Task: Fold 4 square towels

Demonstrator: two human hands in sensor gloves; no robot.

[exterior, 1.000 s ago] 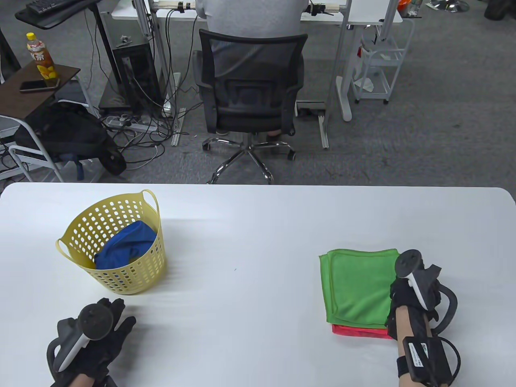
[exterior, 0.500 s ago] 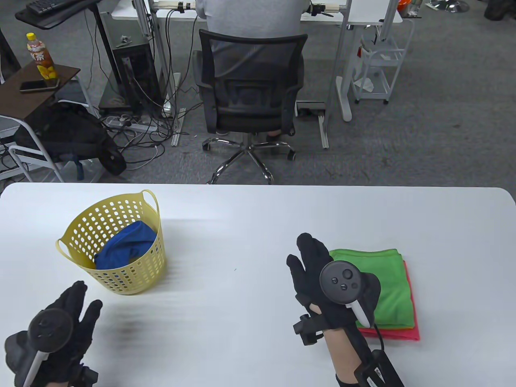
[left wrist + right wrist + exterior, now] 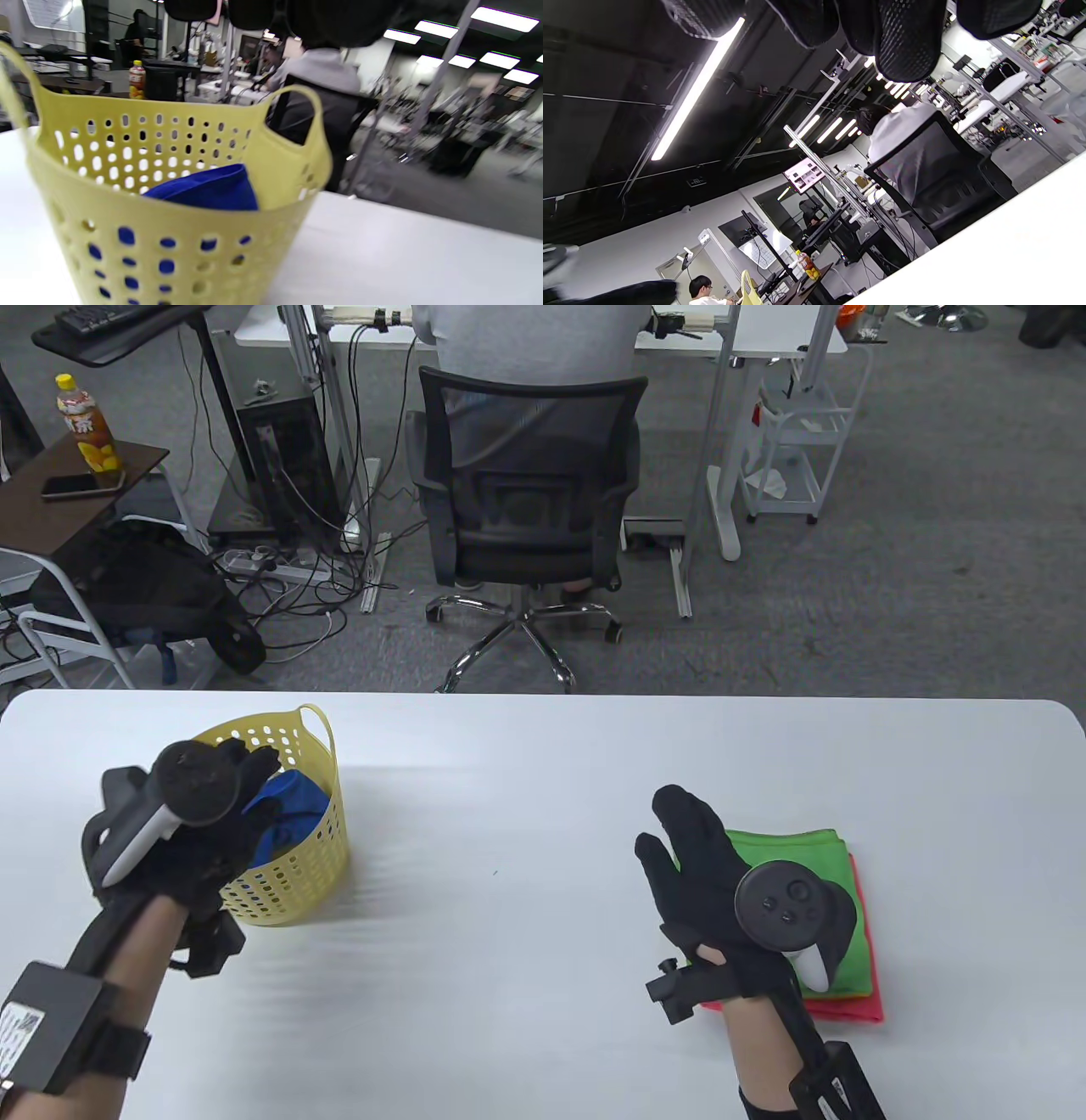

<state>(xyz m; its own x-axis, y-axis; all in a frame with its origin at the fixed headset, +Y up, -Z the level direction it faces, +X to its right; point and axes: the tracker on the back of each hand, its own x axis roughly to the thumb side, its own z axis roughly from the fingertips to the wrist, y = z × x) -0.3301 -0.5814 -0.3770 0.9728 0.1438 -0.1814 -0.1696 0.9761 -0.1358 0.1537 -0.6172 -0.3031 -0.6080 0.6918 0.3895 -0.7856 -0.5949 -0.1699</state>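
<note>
A yellow perforated basket (image 3: 312, 814) stands at the table's left with a crumpled blue towel (image 3: 293, 808) inside; both fill the left wrist view, basket (image 3: 178, 220) and towel (image 3: 212, 190). My left hand (image 3: 229, 806) hovers over the basket's near rim, fingers toward the towel, holding nothing I can see. A folded green towel (image 3: 819, 891) lies on a folded red towel (image 3: 857, 1005) at the right. My right hand (image 3: 687, 848) is open and empty, fingers spread, just left of the stack and partly covering it.
The white table (image 3: 526, 780) spreads between the basket and the stack. Beyond its far edge stands a black office chair (image 3: 526, 500) with a seated person. A bottle (image 3: 85, 432) stands on a side table at the far left.
My left hand moved from the table's front left up to the basket. My right hand left the green towel, swung left of the stack and opened; the stack now lies shifted slightly right.
</note>
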